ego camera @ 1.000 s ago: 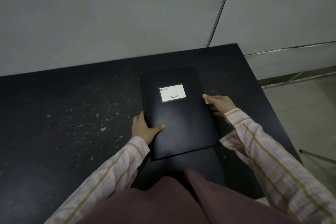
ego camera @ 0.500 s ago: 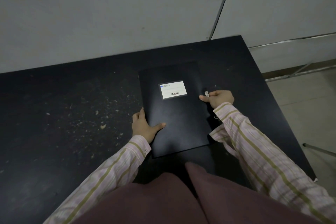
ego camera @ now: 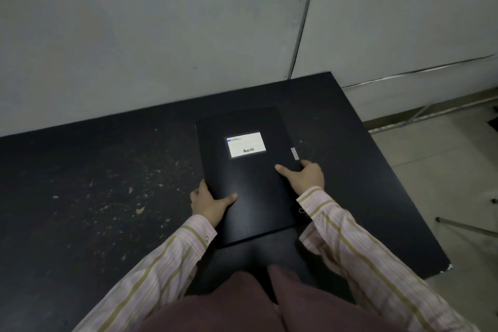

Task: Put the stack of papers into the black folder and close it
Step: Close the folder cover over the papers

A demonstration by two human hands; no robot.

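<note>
Flat black rectangular folder (ego camera: 248,178), closed, white label (ego camera: 245,144) on cover: lies on dark speckled table (ego camera: 107,197), centre. Left hand (ego camera: 208,203) at 8 o'clock, clamped on its left edge, thumb on cover. Right hand (ego camera: 305,178) at 3 o'clock, gripping its right edge, thumb on cover.

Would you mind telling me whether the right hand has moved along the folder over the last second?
Yes. The right hand has slid toward the person along the folder edge; the small clasp it covered now shows beyond its fingers.
</note>
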